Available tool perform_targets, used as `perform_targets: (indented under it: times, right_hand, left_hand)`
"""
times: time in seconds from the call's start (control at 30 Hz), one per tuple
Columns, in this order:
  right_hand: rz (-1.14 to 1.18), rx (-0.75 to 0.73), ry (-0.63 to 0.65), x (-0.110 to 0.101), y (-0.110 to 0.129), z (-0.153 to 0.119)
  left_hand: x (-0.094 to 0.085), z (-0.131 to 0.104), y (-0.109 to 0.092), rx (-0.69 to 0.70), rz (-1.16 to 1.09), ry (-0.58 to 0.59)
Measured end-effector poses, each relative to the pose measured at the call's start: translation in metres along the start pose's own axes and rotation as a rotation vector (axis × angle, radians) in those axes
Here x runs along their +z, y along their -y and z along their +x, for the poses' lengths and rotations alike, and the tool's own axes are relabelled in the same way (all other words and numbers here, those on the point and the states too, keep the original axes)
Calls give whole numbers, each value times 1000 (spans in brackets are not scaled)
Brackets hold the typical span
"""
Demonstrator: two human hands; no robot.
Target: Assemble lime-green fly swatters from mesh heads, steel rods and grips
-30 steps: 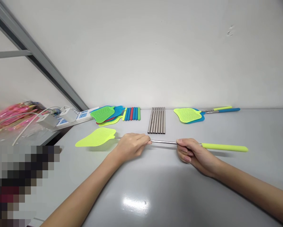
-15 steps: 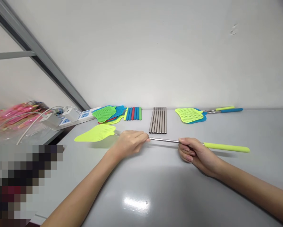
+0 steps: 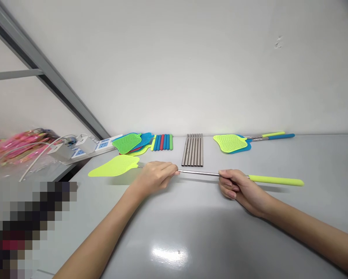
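Fingers (image 3: 169, 170) of the left hand (image 3: 155, 178) are closed, back of the hand upward, around the steel shaft (image 3: 199, 173) of the yellow-green swatter (image 3: 115, 166); those of the right hand (image 3: 242, 188) are closed too, its thumb and fingertips pinching the shaft near the grip (image 3: 275, 180) while the rest curl in beneath. A length of bare shaft shows between the hands. The yellow-green swatter is held low over the grey table (image 3: 220, 240), a shadow under it. Its long axis runs crosswise, nearly level, with the perforated head pointing to 9 o'clock and the grip to 3 o'clock, the grip end dipping slightly toward the person. Taking the bare shaft as the dial's centre, a row of steel tubes (image 3: 193, 151) lies at 12 o'clock, their long axes roughly crossing the shaft's line. Coloured sleeves (image 3: 161, 142) stand side by side in a row toward 11 o'clock, just beside a pile of loose swatter heads (image 3: 127, 143) at 10 o'clock. Two swatters (image 3: 230, 143), yellow-green over blue, lie overlapped toward 1 o'clock, their grips pointing to 3 o'clock. Farther out, a power strip (image 3: 104, 145) and plastic-wrapped pink items (image 3: 22, 149) lie between 9 and 10 o'clock.
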State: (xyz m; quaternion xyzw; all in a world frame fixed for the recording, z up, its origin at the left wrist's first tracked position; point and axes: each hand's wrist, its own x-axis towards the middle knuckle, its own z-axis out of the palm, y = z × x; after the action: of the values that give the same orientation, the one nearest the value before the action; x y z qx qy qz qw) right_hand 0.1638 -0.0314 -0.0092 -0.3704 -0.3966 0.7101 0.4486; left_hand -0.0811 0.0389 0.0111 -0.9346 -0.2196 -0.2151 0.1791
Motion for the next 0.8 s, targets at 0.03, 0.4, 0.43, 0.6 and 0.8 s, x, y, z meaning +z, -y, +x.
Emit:
perform_targets:
  times: [0.03, 0.4, 0.43, 0.6, 0.8]
  right_hand:
    - [0, -2, -2, 0, 0, 0]
    - [-3, -15, -16, -6, 0, 2]
    - [1, -12, -17, -6, 0, 2]
    - [22, -7, -9, -8, -1, 3]
    - [60, -6, 22, -11, -2, 5]
  left_hand:
    - [0, 0, 0, 1, 1, -2]
    - [0, -1, 2, -4, 8, -1]
    - [0, -1, 3, -7, 7, -1]
    - [0, -3, 4, -18, 4, 4]
    - [-2, 1, 0, -58, -12, -3]
